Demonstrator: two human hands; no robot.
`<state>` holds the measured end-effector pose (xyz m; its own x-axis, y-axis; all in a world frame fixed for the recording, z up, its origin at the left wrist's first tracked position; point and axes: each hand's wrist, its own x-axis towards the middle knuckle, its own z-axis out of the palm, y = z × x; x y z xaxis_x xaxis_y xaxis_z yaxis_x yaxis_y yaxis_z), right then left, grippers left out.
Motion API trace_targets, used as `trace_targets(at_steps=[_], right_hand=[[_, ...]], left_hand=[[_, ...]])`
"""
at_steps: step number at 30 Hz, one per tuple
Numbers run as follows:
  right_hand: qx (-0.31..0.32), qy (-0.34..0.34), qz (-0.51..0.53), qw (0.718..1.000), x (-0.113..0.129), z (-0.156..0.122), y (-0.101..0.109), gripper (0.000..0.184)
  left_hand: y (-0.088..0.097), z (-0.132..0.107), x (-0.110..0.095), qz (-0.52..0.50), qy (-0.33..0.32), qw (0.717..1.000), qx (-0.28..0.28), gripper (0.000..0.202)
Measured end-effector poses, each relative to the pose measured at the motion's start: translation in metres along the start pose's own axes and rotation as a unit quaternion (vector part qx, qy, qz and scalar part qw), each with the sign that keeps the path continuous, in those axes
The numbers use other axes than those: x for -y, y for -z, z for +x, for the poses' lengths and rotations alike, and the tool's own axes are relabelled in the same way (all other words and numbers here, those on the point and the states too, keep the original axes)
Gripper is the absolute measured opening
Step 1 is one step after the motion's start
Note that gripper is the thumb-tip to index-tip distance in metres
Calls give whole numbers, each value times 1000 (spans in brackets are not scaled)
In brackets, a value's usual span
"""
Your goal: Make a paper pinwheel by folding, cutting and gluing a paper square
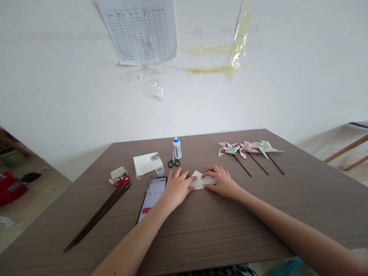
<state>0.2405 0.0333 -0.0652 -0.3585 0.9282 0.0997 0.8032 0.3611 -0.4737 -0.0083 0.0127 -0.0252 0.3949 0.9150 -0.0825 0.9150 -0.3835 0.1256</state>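
Note:
My left hand (176,187) and my right hand (220,182) lie flat on the wood-grain table (218,230), fingers spread. Between them is a small folded piece of printed paper (199,180), its edges under my fingertips. The right hand covers part of it. Just left of my left hand lies a smartphone (152,199) showing a timer, its lower part partly behind my left wrist. Beyond the hands stand a white glue bottle with a blue cap (177,148) and black-handled scissors (174,163).
Several paper pinwheels on dark sticks (250,150) lie at the far right of the table. A bundle of dark sticks (97,216), a small box (119,176) and a white paper sheet (148,163) lie left. A printed grid chart (140,32) hangs on the wall.

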Motion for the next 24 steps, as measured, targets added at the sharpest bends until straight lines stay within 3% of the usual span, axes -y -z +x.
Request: trace_targets(at_steps=[24], right_hand=[[129, 7, 36, 991, -56, 18, 27, 76]], left_hand=[[0, -4, -4, 24, 27, 999, 18, 54]])
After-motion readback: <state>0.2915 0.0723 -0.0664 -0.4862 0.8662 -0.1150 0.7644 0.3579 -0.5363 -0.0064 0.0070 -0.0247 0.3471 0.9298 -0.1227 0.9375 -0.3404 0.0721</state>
